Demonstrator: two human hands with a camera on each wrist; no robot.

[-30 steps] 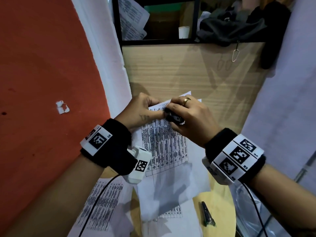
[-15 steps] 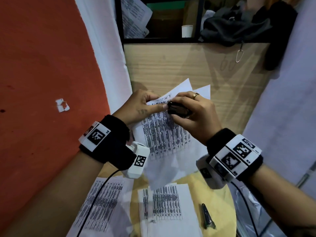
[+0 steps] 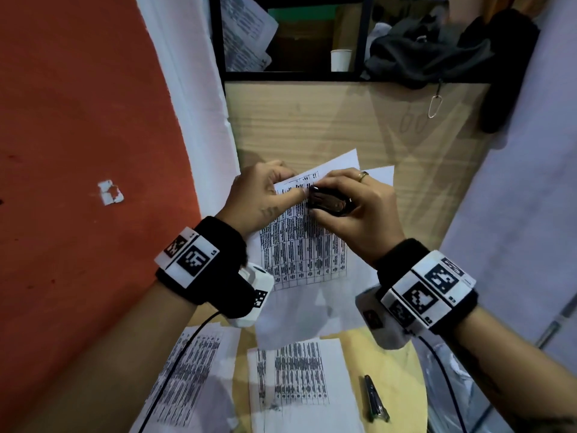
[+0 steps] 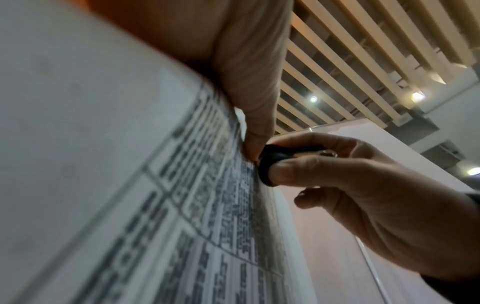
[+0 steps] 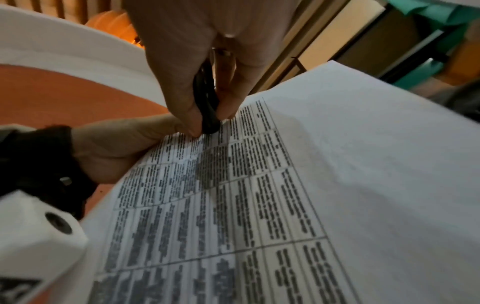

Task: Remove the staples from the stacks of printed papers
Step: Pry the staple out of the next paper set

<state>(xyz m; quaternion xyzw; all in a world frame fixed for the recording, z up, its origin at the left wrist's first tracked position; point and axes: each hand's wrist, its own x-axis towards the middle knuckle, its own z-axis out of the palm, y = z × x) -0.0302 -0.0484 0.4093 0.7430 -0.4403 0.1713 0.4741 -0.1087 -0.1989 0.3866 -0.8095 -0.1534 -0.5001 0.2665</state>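
Raised off the desk (image 3: 402, 364) since a second ago, the stack (image 3: 304, 248) hangs long axis upright, top corner pinched by the left hand (image 3: 265, 198), right hand (image 3: 359, 210) gripping the remover (image 3: 327, 203), nose pointing left against that corner.

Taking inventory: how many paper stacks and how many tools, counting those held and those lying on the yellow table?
Paper stacks: 3 (held stack, left stack, middle stack)
Tools: 2 (black staple remover, metal tool)
Total: 5
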